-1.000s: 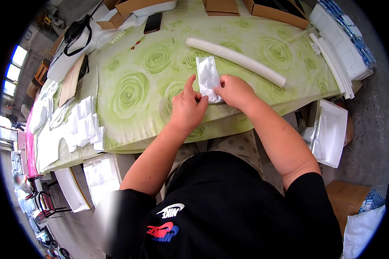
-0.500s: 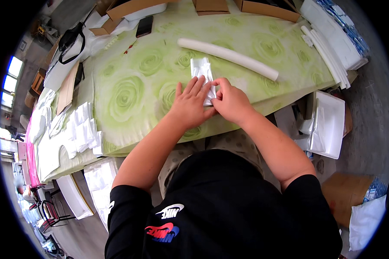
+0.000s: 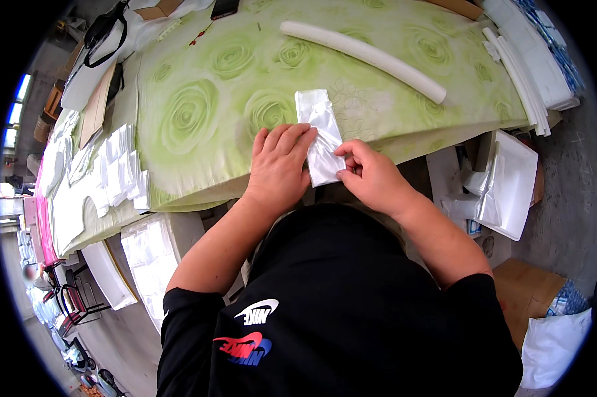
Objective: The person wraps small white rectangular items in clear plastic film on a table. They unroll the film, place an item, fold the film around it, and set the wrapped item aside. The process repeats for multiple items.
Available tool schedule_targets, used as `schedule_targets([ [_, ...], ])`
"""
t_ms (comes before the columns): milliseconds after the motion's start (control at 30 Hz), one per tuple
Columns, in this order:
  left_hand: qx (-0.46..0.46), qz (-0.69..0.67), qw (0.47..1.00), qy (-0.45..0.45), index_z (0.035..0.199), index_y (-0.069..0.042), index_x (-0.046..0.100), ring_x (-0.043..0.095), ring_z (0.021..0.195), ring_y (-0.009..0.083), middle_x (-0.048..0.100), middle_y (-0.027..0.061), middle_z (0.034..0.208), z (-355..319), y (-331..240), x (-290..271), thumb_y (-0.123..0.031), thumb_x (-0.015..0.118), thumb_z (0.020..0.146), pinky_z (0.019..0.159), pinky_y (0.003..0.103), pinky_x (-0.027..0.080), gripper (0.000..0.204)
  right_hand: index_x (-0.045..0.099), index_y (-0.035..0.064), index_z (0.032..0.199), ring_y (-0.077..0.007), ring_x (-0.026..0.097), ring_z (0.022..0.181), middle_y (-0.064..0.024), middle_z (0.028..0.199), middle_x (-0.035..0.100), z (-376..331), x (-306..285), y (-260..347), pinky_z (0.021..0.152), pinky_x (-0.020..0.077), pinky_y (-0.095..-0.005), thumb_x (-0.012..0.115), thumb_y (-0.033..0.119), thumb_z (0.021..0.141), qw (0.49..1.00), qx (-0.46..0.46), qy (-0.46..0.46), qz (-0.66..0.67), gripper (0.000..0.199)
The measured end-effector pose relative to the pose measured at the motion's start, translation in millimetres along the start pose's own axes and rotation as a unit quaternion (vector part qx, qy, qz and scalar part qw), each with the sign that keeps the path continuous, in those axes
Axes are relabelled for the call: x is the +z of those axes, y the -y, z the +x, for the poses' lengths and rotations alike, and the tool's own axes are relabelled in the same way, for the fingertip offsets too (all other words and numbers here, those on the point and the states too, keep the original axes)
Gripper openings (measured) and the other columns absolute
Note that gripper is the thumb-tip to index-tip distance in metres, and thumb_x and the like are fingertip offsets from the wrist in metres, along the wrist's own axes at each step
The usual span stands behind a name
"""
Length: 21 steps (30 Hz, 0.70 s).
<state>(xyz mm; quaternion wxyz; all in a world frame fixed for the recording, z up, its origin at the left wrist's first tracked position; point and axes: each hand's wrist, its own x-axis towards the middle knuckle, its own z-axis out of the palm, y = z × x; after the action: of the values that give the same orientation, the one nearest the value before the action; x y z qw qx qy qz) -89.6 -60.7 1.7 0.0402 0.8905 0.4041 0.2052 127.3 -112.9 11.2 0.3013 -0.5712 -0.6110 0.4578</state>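
Observation:
A small clear plastic bag (image 3: 320, 129) lies on the green rose-patterned tablecloth (image 3: 212, 119) near the table's front edge. My left hand (image 3: 278, 165) rests flat beside it, fingers pressing on the bag's left side. My right hand (image 3: 371, 175) pinches the bag's lower right edge between thumb and fingers. The bag's upper end points away from me and lies free on the cloth.
A long white foam tube (image 3: 365, 56) lies diagonally beyond the bag. Stacks of white bags (image 3: 116, 169) sit at the left, flat white sheets (image 3: 527, 66) at the right. Boxes and white packaging (image 3: 507, 185) stand below the table's right end. A black strap (image 3: 103, 30) is far left.
Both hands and the bag have come closer to the table's front edge. My left hand has flattened onto the bag, and my right hand has shifted to its lower edge.

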Motion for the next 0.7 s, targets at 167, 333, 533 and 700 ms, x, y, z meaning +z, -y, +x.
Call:
schedule_targets([
  [167,-0.014,-0.05,0.998,-0.02,0.125,-0.015,0.07,0.06,0.121,0.0283,0.067,0.0014,0.128,6.7,8.2,-6.5,-0.006,0.069,0.078,0.105,0.045,0.043,0.048,0.061,0.0061,0.123,-0.0305,0.061,0.103,-0.0132,0.108,0.063,-3.6,-24.2,-8.2,0.093,0.0494,-0.0391,0.071,0.003,0.082,0.946,-0.272,-0.085,-0.152,0.042],
  [333,-0.034,-0.062,0.997,-0.038,0.118,-0.018,0.074,0.064,0.112,0.0267,0.073,-0.002,0.116,14.4,13.7,-5.6,-0.008,0.072,0.077,0.099,0.043,0.046,0.042,0.064,0.0149,0.127,-0.0348,0.054,0.116,-0.0101,0.124,0.058,25.2,-36.4,-11.1,0.101,0.044,-0.0447,0.075,0.008,0.076,0.908,-0.313,-0.098,-0.261,0.053],
  [533,-0.078,-0.06,0.993,-0.069,0.103,-0.015,0.074,0.067,0.102,0.0278,0.074,0.0034,0.102,16.6,11.7,-3.4,-0.013,0.073,0.082,0.094,0.044,0.047,0.021,0.069,0.0117,0.103,-0.033,0.057,0.104,-0.0068,0.107,0.062,58.2,-21.9,-21.0,0.092,0.045,-0.0437,0.077,0.012,0.077,0.901,-0.316,-0.114,-0.273,0.028],
  [700,-0.159,-0.088,0.983,-0.029,0.097,-0.012,0.073,0.068,0.092,0.0305,0.073,0.0054,0.093,26.1,17.5,-5.8,-0.021,0.069,0.09,0.086,0.045,0.047,0.013,0.07,0.0088,0.086,-0.0334,0.057,0.094,-0.0074,0.092,0.064,71.9,-16.4,-11.8,0.084,0.0449,-0.0448,0.073,0.024,0.085,0.924,-0.225,-0.149,-0.272,0.016],
])
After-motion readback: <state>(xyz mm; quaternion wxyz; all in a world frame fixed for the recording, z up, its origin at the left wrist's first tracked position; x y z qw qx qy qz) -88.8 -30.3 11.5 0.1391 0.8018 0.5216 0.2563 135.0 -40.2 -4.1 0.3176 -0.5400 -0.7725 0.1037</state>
